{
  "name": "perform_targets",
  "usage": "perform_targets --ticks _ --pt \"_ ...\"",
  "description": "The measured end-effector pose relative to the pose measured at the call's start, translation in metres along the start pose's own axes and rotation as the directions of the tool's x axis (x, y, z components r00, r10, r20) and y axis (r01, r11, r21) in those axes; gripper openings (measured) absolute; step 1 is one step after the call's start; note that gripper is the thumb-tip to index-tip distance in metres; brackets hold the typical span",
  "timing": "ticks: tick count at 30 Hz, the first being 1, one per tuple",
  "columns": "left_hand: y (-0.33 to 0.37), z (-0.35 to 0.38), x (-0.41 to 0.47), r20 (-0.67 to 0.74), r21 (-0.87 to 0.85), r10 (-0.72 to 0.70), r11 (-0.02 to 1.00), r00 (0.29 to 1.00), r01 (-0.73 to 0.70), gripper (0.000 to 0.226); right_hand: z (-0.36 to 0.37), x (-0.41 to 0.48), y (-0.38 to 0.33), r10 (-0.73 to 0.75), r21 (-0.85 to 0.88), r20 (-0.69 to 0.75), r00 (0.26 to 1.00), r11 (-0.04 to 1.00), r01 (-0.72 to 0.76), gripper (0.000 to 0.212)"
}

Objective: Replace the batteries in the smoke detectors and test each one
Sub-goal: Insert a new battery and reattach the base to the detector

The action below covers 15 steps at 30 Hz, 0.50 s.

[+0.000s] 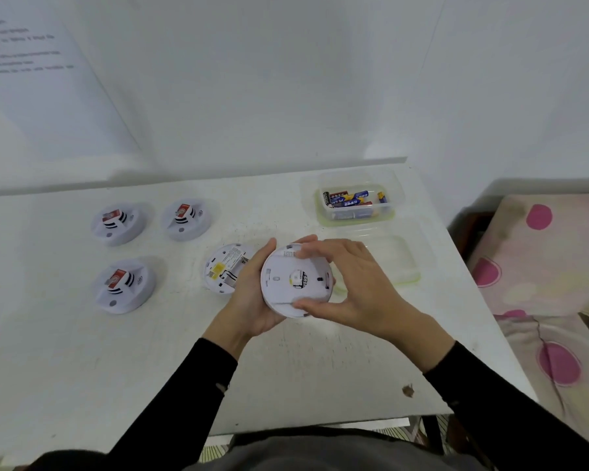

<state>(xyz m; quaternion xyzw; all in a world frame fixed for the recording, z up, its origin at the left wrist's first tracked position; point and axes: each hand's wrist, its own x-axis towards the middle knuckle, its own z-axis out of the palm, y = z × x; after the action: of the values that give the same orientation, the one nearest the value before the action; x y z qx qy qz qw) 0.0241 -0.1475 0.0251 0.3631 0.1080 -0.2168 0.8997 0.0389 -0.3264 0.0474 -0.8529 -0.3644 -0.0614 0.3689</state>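
Under both hands lies a white, scuffed table (pixel 320 368) pushed against a plain white wall, with a printed sheet (pixel 31 62) pinned up far to the left. A round white smoke detector (pixel 286 283) is held above the tabletop: the left hand (pixel 249 294) cups its left edge in a curled palm, and the right hand (pixel 351 287) pinches it, fingers on the upper rim and thumb on the lower.

Just behind the left hand, partly hidden by it, a second disc (pixel 223 266) lies flat with its labelled inside showing. Farther left sit three domed detectors (pixel 118 224) (pixel 186 219) (pixel 123 287), each with a red tag. Beyond the right hand stands a clear plastic box (pixel 398 198) of batteries (pixel 347 198); its transparent lid (pixel 398 263) lies just right of that hand. Past the table's right edge is soft bedding (pixel 541 283) with pink spots.
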Motion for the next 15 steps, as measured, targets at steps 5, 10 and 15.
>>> perform_targets --ticks 5,10,15 --pt "0.009 0.008 -0.002 -0.052 0.1 -0.05 0.993 0.997 0.055 0.055 -0.001 0.003 0.001 0.013 0.113 0.029 1.0 0.993 -0.016 0.066" --pt "0.013 0.01 -0.002 -0.092 0.139 -0.077 0.986 0.993 0.089 0.056 0.0 0.005 0.0 0.039 0.196 0.051 0.998 0.979 -0.048 0.067" --pt "0.014 0.013 -0.004 -0.098 0.151 -0.082 0.984 0.992 0.097 0.053 -0.002 0.007 -0.001 0.04 0.182 0.104 0.994 0.982 -0.058 0.074"
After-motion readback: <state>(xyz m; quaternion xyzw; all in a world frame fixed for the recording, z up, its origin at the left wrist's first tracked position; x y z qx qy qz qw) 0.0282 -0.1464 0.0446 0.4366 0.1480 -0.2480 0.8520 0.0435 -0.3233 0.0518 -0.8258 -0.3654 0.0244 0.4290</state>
